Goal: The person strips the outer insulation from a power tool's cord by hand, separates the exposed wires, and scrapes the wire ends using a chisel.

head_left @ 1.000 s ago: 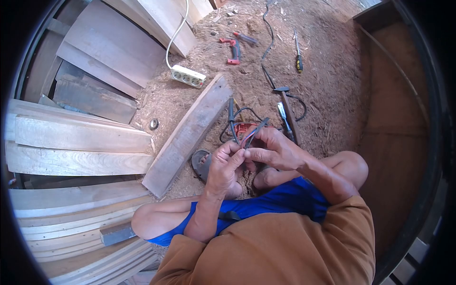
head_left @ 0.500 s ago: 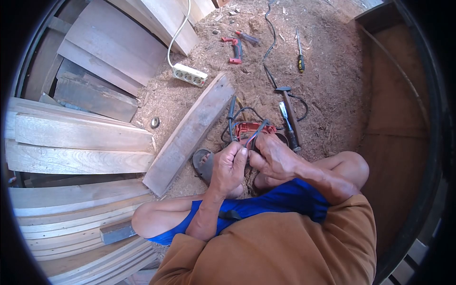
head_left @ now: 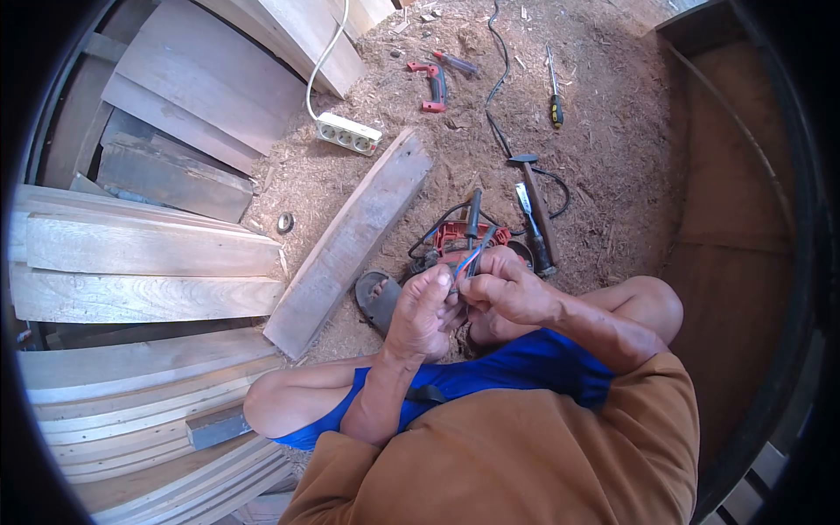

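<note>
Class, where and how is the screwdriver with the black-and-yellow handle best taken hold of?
Probably by the screwdriver's handle, from above and the near side, with the right hand, once free of the coloured wires. It lies along the ground, thicker handle toward the wearer, slim shaft pointing away, and nothing covers the handle.

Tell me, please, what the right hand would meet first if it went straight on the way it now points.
Just beyond the wires at its fingers, the right hand would probably meet the left hand, though depth is unclear in this single view.
</note>
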### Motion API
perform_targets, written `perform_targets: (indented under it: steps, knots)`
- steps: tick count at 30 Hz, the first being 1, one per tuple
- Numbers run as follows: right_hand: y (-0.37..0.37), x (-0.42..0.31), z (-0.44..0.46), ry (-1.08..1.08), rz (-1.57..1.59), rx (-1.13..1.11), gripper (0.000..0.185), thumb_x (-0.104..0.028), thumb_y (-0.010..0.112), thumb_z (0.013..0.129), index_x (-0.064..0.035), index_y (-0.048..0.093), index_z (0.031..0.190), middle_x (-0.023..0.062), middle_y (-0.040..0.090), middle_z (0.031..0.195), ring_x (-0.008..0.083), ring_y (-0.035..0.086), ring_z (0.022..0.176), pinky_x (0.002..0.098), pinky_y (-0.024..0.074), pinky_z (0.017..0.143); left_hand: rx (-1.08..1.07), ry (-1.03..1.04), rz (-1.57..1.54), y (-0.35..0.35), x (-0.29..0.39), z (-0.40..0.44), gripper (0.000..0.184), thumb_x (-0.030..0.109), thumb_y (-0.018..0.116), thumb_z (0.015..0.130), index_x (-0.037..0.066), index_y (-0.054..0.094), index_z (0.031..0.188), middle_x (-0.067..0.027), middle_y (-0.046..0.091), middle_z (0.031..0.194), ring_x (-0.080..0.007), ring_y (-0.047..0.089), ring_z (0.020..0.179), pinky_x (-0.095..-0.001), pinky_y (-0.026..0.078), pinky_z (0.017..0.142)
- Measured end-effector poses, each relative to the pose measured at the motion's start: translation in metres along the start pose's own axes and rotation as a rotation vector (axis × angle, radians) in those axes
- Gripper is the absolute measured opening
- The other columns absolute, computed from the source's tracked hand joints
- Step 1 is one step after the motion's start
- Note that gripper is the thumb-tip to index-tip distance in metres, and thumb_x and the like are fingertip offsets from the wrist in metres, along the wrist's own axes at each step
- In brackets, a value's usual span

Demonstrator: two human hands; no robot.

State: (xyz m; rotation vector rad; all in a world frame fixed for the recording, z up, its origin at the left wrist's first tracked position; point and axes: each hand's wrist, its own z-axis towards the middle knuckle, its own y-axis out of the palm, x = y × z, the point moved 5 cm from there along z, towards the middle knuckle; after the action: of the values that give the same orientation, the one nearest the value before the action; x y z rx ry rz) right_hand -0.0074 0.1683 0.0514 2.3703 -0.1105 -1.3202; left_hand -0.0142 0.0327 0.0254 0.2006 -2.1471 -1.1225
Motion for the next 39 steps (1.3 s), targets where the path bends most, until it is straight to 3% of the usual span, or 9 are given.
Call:
perform_targets:
  steps: [3, 5, 8, 12, 17, 23, 29, 35, 39]
  knots:
    - [-0.010, 0.012, 0.004, 0.051, -0.018, -0.022, 0.017, -0.012, 0.055, 0.092, 0.0010, 0.066, 0.090, 0.0024, 0.065, 0.078, 0.0083, 0.062, 0.070, 0.0266, 0.0492, 0.060, -0.009, -0.027, 0.000, -0.008, -0.004, 0.001, 0.020, 0.028, 0.055, 0.106, 0.010, 0.062, 0.100, 0.0084, 0.047, 0.071, 0.0001, 0.039, 0.058, -0.0182, 0.033, 0.050]
    - [-0.010, 0.009, 0.009, -0.111, -0.141, 0.007, 0.016, -0.012, 0.056, 0.091, 0.0015, 0.064, 0.092, 0.0056, 0.065, 0.078, 0.0156, 0.063, 0.069, 0.0323, 0.0489, 0.060, 0.033, -0.002, 0.138, -0.020, -0.007, 0.004, 0.022, 0.027, 0.056, 0.106, 0.007, 0.062, 0.100, 0.0058, 0.052, 0.072, -0.0030, 0.046, 0.060, -0.0202, 0.038, 0.053]
    - [-0.015, 0.000, 0.012, -0.377, -0.546, 0.052, 0.016, -0.014, 0.058, 0.090, 0.0014, 0.061, 0.095, 0.0124, 0.063, 0.077, 0.0297, 0.062, 0.068, 0.0409, 0.0486, 0.062, 0.054, 0.305, 0.969, -0.009, 0.018, 0.009, 0.024, 0.024, 0.057, 0.106, 0.001, 0.062, 0.103, -0.0017, 0.061, 0.078, -0.0100, 0.054, 0.066, -0.0266, 0.045, 0.059]
    - [-0.011, -0.018, 0.007, -0.465, -0.822, 0.158, 0.018, -0.016, 0.061, 0.088, 0.0001, 0.060, 0.096, 0.0211, 0.058, 0.077, 0.0453, 0.059, 0.072, 0.0486, 0.0480, 0.067, 0.063, 0.398, 1.062, -0.004, 0.023, 0.007, 0.022, 0.020, 0.056, 0.106, -0.001, 0.061, 0.103, -0.0053, 0.062, 0.077, -0.0111, 0.054, 0.069, -0.0303, 0.045, 0.062]
    - [-0.010, -0.019, 0.005, -0.391, -0.674, 0.119, 0.017, -0.012, 0.061, 0.091, 0.0023, 0.066, 0.098, 0.0214, 0.062, 0.084, 0.0332, 0.064, 0.075, 0.0426, 0.0493, 0.067, 0.173, 0.466, 1.083, 0.003, 0.031, 0.004, 0.020, 0.017, 0.055, 0.106, 0.001, 0.061, 0.095, 0.0001, 0.055, 0.070, -0.0050, 0.047, 0.064, -0.0276, 0.040, 0.055]
    - [-0.009, -0.011, 0.007, -0.538, -0.531, 0.337, 0.015, -0.009, 0.062, 0.095, 0.0037, 0.069, 0.099, 0.0197, 0.066, 0.084, 0.0254, 0.064, 0.073, 0.0391, 0.0489, 0.066, 0.353, 0.700, 1.323, 0.008, 0.026, 0.008, 0.011, 0.011, 0.056, 0.102, 0.001, 0.057, 0.097, -0.0201, 0.061, 0.074, -0.0402, 0.064, 0.067, -0.0478, 0.048, 0.060]
    - [-0.006, -0.009, 0.010, -0.404, -0.556, 0.366, 0.017, -0.012, 0.061, 0.098, 0.0039, 0.064, 0.094, 0.0124, 0.065, 0.077, 0.0235, 0.062, 0.070, 0.0376, 0.0486, 0.065, 0.413, 0.733, 1.347, 0.013, 0.027, 0.009, 0.010, 0.008, 0.053, 0.102, 0.001, 0.055, 0.095, -0.0222, 0.059, 0.077, -0.0445, 0.060, 0.066, -0.0489, 0.047, 0.059]
    - [0.004, 0.002, 0.016, -0.219, -0.139, 0.245, 0.024, -0.021, 0.047, 0.105, -0.0046, 0.063, 0.097, -0.0015, 0.056, 0.074, 0.0084, 0.051, 0.063, 0.0278, 0.0465, 0.057, 0.241, 0.443, 0.821, -0.001, 0.019, 0.012, 0.021, 0.015, 0.044, 0.108, 0.005, 0.056, 0.094, -0.0018, 0.056, 0.073, -0.0100, 0.054, 0.061, -0.0301, 0.044, 0.053]
    - [0.005, 0.009, 0.017, -0.069, -0.009, 0.194, 0.023, -0.021, 0.046, 0.104, -0.0078, 0.060, 0.093, -0.0036, 0.049, 0.069, 0.0053, 0.045, 0.057, 0.0264, 0.0428, 0.050, 0.189, 0.207, 0.365, -0.010, 0.005, 0.013, 0.022, 0.020, 0.044, 0.109, 0.009, 0.058, 0.095, 0.0060, 0.053, 0.077, -0.0027, 0.050, 0.064, -0.0228, 0.044, 0.054]
